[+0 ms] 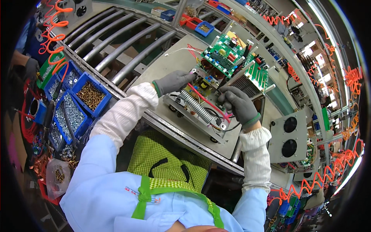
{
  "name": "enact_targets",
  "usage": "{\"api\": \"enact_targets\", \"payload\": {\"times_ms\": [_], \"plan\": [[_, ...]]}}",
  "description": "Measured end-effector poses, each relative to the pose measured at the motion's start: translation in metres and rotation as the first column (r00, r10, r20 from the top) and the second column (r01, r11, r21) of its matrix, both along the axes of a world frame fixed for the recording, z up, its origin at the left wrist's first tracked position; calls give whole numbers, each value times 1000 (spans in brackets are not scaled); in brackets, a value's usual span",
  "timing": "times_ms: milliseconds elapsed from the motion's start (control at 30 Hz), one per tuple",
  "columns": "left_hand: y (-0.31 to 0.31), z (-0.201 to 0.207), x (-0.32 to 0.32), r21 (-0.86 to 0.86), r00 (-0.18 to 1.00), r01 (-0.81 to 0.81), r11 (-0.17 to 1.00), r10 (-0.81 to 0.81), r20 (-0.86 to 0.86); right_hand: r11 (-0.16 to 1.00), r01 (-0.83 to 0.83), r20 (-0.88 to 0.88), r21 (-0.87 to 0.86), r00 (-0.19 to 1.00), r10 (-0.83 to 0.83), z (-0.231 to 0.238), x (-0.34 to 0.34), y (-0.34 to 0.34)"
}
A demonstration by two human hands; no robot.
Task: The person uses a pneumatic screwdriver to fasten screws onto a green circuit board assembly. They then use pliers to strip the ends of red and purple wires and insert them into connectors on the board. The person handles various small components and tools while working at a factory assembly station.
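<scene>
My left hand (176, 82), in a grey glove, reaches over the near left side of an open electrical unit. Its fingertips are pinched at the upper end of a thick red cable (206, 101). On the other side of that cable, my right hand (237, 103), gloved alike, has its fingers curled inward; what they hold, if anything, is hidden. Between the hands and nearer to me lies a large silver coil (196, 108) on the unit's metal base (181, 106). A green circuit board (222, 56) stands beyond both hands, with finned heat sinks (247, 83) to its right.
Blue bins of brass screws (91, 95) and silver fasteners (69, 114) stand at the left. Metal rollers (135, 60) run behind them. A panel with two black fans (290, 135) is at the right. Orange coiled hoses (58, 36) hang at left and right. Another person's gloved hand (33, 69) shows at the far left.
</scene>
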State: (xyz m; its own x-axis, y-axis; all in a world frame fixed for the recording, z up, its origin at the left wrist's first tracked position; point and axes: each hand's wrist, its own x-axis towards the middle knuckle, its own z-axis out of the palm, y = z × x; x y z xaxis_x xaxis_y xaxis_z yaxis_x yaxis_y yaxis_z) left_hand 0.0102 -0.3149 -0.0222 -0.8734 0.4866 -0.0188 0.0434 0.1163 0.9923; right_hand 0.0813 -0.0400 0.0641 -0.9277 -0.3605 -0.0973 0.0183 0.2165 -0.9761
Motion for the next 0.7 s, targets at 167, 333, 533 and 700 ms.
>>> {"api": "enact_targets", "payload": {"times_ms": [167,333,533,700], "plan": [[22,-21,-2,155,994,-102,983,95,52,993,-44,1,110,999,45,-19,-33,-34],[27,-39,-5,189,990,-142,972,138,36,919,226,-503,323,864,-35,-53,-73,-66],[34,-52,-20,96,999,52,994,-51,-13,789,436,-787,432,610,93,-68,-95,-66],[55,-58,-24,173,1000,6,985,-4,-9,762,438,-771,477,624,124,-76,-96,-54]]}}
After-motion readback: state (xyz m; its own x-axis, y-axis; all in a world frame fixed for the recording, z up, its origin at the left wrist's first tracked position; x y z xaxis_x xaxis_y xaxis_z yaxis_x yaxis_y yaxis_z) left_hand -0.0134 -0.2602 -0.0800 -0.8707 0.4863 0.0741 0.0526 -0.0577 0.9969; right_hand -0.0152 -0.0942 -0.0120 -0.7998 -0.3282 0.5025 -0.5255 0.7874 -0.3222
